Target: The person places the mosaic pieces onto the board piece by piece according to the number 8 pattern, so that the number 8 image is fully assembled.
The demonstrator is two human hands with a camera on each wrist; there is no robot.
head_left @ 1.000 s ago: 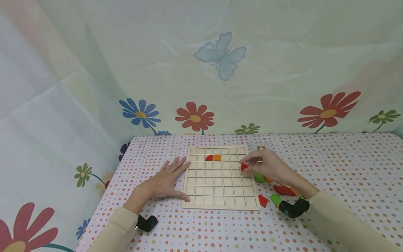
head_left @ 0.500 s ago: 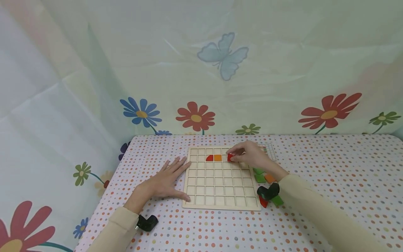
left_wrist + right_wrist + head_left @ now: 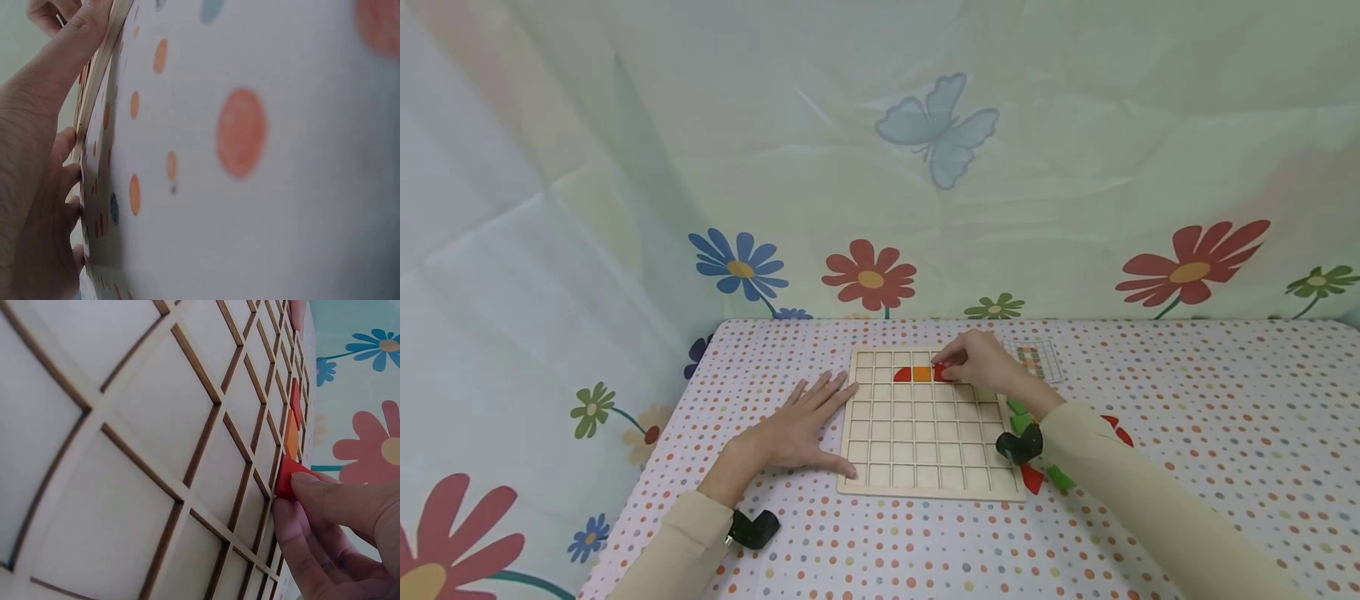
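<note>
A wooden grid board (image 3: 926, 432) with raised square cells lies on the table. In its second row from the back are a red rounded tile (image 3: 903, 375) and, to the right of it, an orange square tile (image 3: 922, 374). My right hand (image 3: 983, 363) pinches a red tile (image 3: 287, 476) between thumb and fingertips, at the cell just right of the orange one. My left hand (image 3: 801, 425) lies with fingers spread at the board's left edge, thumb and fingertips against the frame. In the left wrist view, that hand (image 3: 44, 137) rests along the board's side.
Right of the board lie green tiles (image 3: 1022, 418), a red tile (image 3: 1032, 478) and another green tile (image 3: 1060, 478), partly hidden by the right arm. Farther off are red pieces (image 3: 1118, 430). A printed pattern card (image 3: 1034, 360) sits behind the right hand. A flowered curtain hangs behind the table.
My right hand has carried the red tile from the board's right edge leftward and back, to beside the orange tile. The left hand has stayed in place.
</note>
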